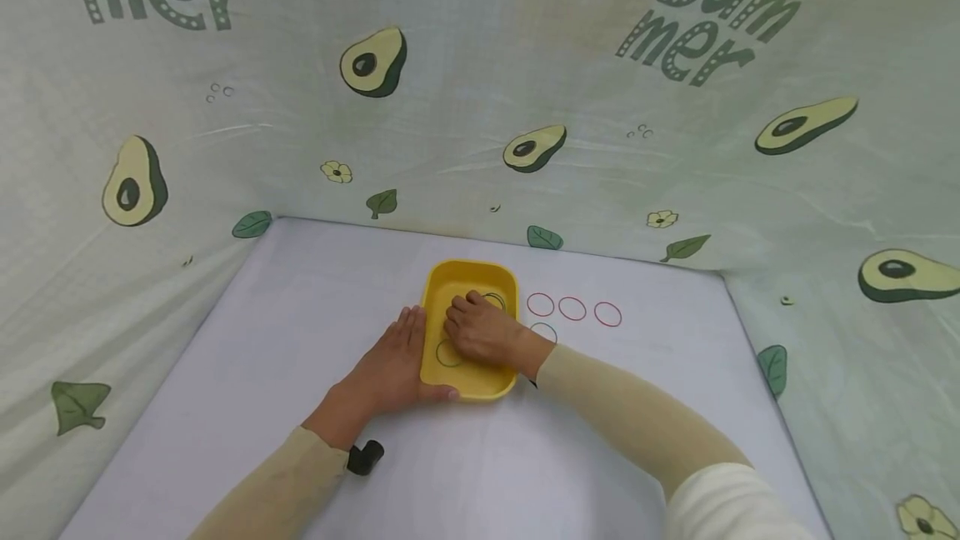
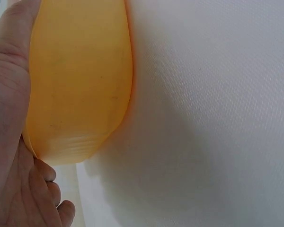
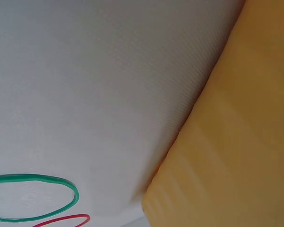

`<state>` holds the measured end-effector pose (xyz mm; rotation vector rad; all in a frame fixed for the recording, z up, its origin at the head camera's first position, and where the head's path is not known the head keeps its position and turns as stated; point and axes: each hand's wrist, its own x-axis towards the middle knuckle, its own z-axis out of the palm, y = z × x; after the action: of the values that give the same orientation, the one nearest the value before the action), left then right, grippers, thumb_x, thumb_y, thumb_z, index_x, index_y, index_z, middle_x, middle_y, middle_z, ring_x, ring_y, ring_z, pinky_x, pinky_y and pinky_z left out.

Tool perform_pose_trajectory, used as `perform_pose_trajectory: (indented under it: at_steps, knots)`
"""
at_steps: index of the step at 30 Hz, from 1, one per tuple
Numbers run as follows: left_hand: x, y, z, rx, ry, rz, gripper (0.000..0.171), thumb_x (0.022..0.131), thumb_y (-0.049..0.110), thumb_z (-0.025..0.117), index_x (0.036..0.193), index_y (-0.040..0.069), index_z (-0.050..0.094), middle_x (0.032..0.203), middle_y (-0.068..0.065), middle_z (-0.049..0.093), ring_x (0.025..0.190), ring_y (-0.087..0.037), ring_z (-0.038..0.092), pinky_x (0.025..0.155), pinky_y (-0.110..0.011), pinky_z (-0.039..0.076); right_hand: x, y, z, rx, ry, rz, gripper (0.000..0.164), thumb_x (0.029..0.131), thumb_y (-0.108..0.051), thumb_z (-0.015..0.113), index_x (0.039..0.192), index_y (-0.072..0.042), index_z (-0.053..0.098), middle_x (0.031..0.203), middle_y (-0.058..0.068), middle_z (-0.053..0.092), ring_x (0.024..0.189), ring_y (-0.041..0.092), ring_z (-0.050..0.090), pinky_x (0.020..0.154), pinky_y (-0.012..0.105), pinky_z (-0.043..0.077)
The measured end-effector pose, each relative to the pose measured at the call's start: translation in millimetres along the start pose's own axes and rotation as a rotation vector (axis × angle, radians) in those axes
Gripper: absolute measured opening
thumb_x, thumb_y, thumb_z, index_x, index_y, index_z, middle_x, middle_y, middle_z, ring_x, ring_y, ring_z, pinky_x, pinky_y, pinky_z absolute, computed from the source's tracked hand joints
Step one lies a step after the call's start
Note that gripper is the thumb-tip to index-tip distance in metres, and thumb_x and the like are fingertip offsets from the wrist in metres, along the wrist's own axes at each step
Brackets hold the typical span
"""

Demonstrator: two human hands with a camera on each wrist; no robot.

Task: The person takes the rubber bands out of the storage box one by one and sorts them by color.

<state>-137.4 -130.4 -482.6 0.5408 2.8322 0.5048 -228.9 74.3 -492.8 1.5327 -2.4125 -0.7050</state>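
A yellow tray (image 1: 467, 273) stands on the white table. My left hand (image 1: 395, 361) rests against its near left corner, fingers straight along the left wall and thumb along the near edge; the left wrist view shows the palm close to the yellow wall. My right hand (image 1: 480, 330) reaches into the tray over the right rim with its fingers curled down near the floor. I cannot tell whether those fingers pinch anything. A thin greenish rubber band (image 1: 438, 352) lies beside the right hand in the tray, and dark bands (image 1: 495, 294) show beyond it.
Right of the tray, three red rubber bands (image 1: 596, 313) lie in a row. A green rubber band (image 3: 33, 178) lies just nearer, partly behind the right wrist in the head view. Avocado-printed cloth (image 1: 450, 107) hangs behind and beside the table (image 1: 315, 273).
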Motion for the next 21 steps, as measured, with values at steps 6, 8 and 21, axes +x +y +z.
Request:
perform_pose_trajectory:
  at_steps: [6, 8, 21]
  knots:
    - [1.0, 1.2, 0.5, 0.005, 0.003, -0.003, 0.14, 0.082, 0.086, 0.064, 0.165, -0.01, 0.005, 0.174, -0.029, 0.007, 0.163, -0.043, 0.005, 0.131, -0.057, 0.022, -6.9, 7.4, -5.6, 0.004, 0.048, 0.059, 0.021, 0.112, -0.027, 0.053, 0.118, -0.011, 0.066, 0.106, 0.001, 0.066, 0.106, 0.023, 0.051, 0.095, 0.035, 0.045]
    - [0.9, 1.8, 0.3, 0.008, 0.003, -0.002, 0.14, 0.082, 0.087, 0.064, 0.165, -0.011, 0.005, 0.174, -0.029, 0.007, 0.163, -0.044, 0.006, 0.131, -0.057, 0.022, -10.3, 11.6, -9.0, 0.01, 0.06, 0.079, 0.02, 0.111, -0.026, 0.054, 0.115, -0.01, 0.067, 0.103, 0.001, 0.065, 0.104, 0.023, 0.051, 0.094, 0.035, 0.045]
    - [1.3, 3.6, 0.8, -0.001, 0.01, -0.026, 0.141, 0.081, 0.083, 0.068, 0.165, -0.01, 0.005, 0.175, -0.028, 0.008, 0.164, -0.042, 0.006, 0.131, -0.056, 0.021, -57.4, 50.0, -21.0, 0.074, 0.144, 0.252, 0.022, 0.107, -0.028, 0.064, 0.097, -0.008, 0.062, 0.097, 0.005, 0.062, 0.102, 0.026, 0.053, 0.093, 0.04, 0.046]
